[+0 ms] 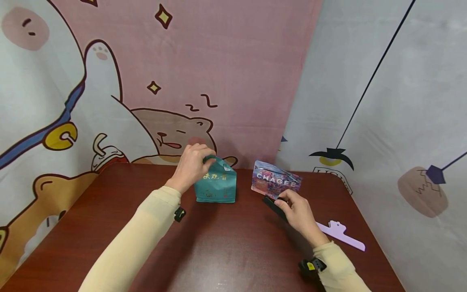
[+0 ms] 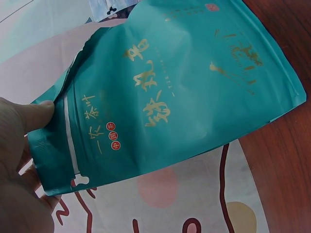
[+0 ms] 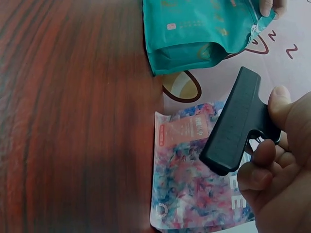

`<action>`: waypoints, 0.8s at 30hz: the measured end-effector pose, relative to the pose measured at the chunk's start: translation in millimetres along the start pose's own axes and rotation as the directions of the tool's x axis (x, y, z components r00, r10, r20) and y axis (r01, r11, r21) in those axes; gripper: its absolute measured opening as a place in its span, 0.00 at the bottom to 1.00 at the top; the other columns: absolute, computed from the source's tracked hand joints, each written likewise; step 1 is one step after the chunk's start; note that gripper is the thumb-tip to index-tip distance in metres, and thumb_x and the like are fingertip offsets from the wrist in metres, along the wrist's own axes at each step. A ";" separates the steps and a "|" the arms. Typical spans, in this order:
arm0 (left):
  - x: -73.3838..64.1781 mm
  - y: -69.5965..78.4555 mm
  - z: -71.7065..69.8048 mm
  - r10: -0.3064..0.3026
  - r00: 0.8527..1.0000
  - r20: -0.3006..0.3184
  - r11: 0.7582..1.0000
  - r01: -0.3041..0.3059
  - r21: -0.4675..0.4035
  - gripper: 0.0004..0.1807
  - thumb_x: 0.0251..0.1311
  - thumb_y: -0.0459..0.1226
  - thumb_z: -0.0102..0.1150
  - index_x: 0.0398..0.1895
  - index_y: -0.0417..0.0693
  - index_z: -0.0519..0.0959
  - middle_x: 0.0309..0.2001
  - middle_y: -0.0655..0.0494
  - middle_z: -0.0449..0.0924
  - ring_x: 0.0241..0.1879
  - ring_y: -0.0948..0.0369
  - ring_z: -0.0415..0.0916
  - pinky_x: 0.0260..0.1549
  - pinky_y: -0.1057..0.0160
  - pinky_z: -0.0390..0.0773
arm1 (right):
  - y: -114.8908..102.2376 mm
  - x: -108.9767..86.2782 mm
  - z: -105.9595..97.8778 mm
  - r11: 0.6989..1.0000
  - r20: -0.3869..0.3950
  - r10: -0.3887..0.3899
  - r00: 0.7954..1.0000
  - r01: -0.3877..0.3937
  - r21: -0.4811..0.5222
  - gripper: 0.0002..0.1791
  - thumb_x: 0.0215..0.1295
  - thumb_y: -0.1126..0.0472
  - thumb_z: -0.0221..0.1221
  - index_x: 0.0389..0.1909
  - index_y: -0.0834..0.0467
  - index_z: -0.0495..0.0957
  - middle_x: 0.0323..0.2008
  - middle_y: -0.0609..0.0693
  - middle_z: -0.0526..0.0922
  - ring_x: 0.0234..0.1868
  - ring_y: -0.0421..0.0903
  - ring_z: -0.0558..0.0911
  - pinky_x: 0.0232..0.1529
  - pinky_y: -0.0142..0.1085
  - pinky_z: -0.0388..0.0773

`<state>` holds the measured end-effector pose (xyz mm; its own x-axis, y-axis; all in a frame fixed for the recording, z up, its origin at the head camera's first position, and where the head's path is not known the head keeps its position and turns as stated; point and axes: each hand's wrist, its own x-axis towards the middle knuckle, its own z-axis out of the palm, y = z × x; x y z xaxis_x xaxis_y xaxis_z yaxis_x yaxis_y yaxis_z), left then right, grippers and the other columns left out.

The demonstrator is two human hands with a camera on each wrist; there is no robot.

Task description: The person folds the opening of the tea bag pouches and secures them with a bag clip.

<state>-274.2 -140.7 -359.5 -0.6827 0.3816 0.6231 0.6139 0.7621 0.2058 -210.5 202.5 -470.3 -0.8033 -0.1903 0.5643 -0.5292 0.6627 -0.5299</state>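
Note:
At the back of the table a teal tea bag (image 1: 216, 190) with gold lettering stands upright. My left hand (image 1: 190, 165) pinches its top edge between thumb and fingers; in the left wrist view the thumb lies over the upper strip, above a pale seam. In my right hand (image 1: 300, 213) is a black bag clip (image 3: 233, 121), its handle pinched between thumb and fingers and its long bar facing away from the palm. Behind the clip stands a colourful CHAGEE pouch (image 1: 268, 182), partly covered by clip and hand in the right wrist view.
A lilac bag clip (image 1: 339, 233) lies on the brown table (image 1: 226, 247) at the right, partly behind my right wrist. A cartoon-printed cloth (image 1: 240, 73) hangs along the table's back edge and sides.

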 end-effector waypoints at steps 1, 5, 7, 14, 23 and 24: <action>0.0 0.1 0.0 -0.001 1.000 0.000 1.000 0.001 0.000 0.06 0.61 0.33 0.73 0.40 0.43 0.90 0.38 0.53 0.88 0.39 0.53 0.81 0.41 0.52 0.72 | -0.4 1.0 0.7 1.000 -0.002 -0.003 1.000 0.003 -0.001 0.09 0.58 0.69 0.71 0.36 0.58 0.80 0.29 0.47 0.80 0.25 0.35 0.69 0.26 0.33 0.68; -0.5 0.4 0.3 0.001 1.000 -0.006 1.000 -0.001 0.002 0.06 0.60 0.33 0.73 0.40 0.44 0.89 0.38 0.53 0.88 0.39 0.53 0.81 0.41 0.52 0.72 | -2.1 4.9 3.6 1.000 -0.008 -0.011 1.000 0.011 0.009 0.09 0.59 0.68 0.70 0.36 0.58 0.79 0.30 0.47 0.80 0.25 0.35 0.69 0.26 0.33 0.69; -0.7 0.3 0.6 0.002 1.000 -0.009 1.000 -0.002 0.004 0.06 0.60 0.33 0.74 0.40 0.45 0.89 0.38 0.53 0.88 0.38 0.53 0.81 0.41 0.52 0.72 | -2.5 6.8 5.3 1.000 -0.016 -0.012 1.000 0.013 0.014 0.09 0.59 0.68 0.70 0.35 0.58 0.79 0.29 0.47 0.80 0.25 0.35 0.69 0.26 0.33 0.68; -0.5 -0.2 1.1 0.000 1.000 -0.004 1.000 0.000 0.005 0.05 0.60 0.33 0.73 0.39 0.45 0.89 0.37 0.53 0.88 0.38 0.53 0.81 0.41 0.52 0.73 | -3.6 13.0 11.4 1.000 -0.030 0.012 0.999 -0.011 0.024 0.08 0.60 0.67 0.70 0.35 0.58 0.79 0.26 0.46 0.78 0.25 0.37 0.71 0.26 0.34 0.69; -0.4 -1.3 1.8 0.006 1.000 -0.005 1.000 -0.006 0.004 0.05 0.61 0.33 0.73 0.40 0.45 0.90 0.37 0.54 0.88 0.38 0.54 0.81 0.40 0.53 0.72 | -7.9 25.5 17.7 0.999 -0.033 0.032 0.999 -0.031 0.026 0.08 0.61 0.65 0.70 0.35 0.58 0.79 0.26 0.47 0.78 0.25 0.39 0.71 0.27 0.35 0.69; -0.3 -1.5 2.2 0.007 1.000 -0.007 1.000 -0.007 0.004 0.05 0.61 0.33 0.73 0.40 0.45 0.90 0.37 0.54 0.88 0.38 0.54 0.81 0.40 0.53 0.72 | -8.0 27.0 18.7 0.999 -0.037 0.029 0.999 -0.028 0.026 0.08 0.61 0.65 0.70 0.35 0.59 0.79 0.26 0.48 0.78 0.25 0.40 0.71 0.28 0.35 0.69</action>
<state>-275.7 -140.9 -361.6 -0.6755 0.3835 0.6298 0.6173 0.7613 0.1984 -233.1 178.5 -462.6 -0.8078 -0.1434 0.5718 -0.5132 0.6485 -0.5623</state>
